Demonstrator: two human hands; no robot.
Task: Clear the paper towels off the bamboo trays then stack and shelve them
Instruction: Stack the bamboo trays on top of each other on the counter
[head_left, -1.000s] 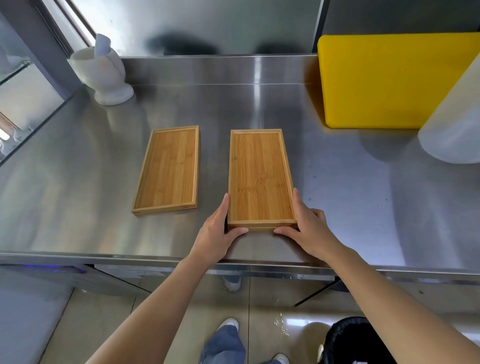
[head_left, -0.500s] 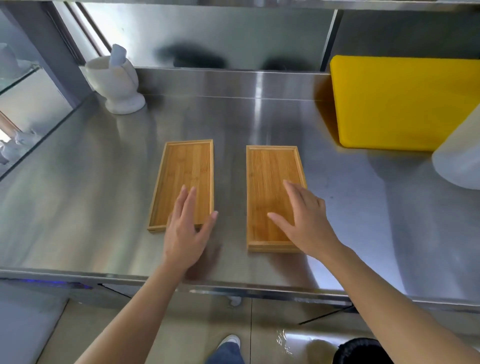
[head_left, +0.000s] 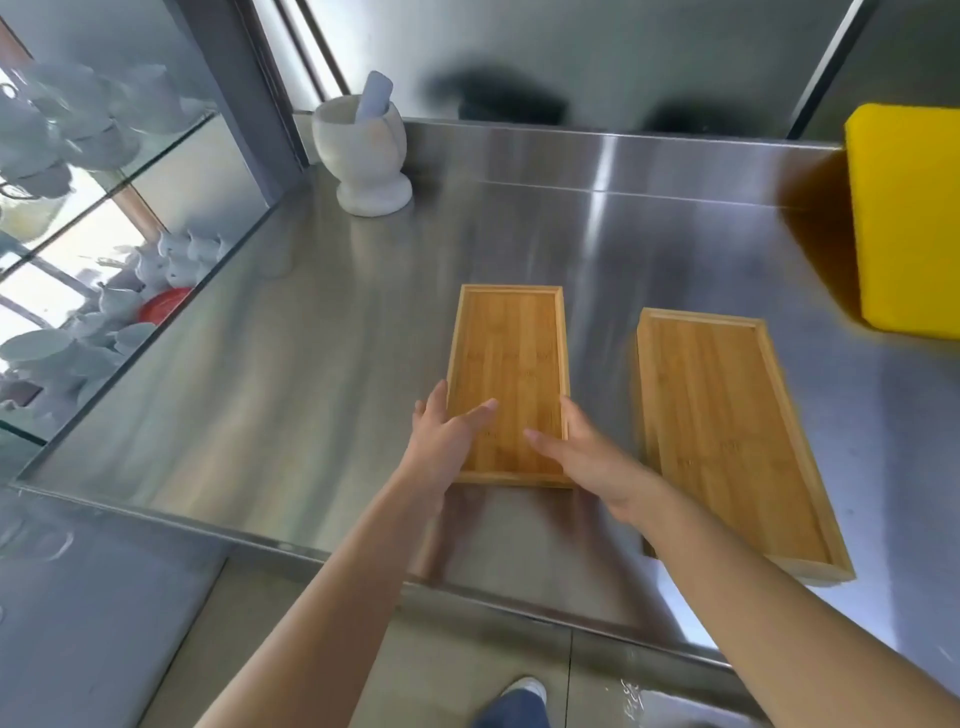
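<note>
Two empty bamboo trays lie side by side on the steel counter (head_left: 322, 395). No paper towel shows on either. The left bamboo tray (head_left: 509, 353) has both my hands at its near end. My left hand (head_left: 444, 441) holds its left side, fingers along the rim and thumb over the inside. My right hand (head_left: 592, 460) holds its right side the same way. The right bamboo tray (head_left: 727, 426) lies untouched to the right, with my right forearm crossing its near left corner.
A white mortar and pestle (head_left: 363, 156) stands at the back left. A yellow cutting board (head_left: 909, 218) leans at the far right. Glass shelves with white crockery (head_left: 78, 156) flank the counter on the left. The counter's front edge (head_left: 311, 551) runs below my wrists.
Both hands left the right tray and moved left. They now clasp the near end of the left tray. The view has shifted left and down.
</note>
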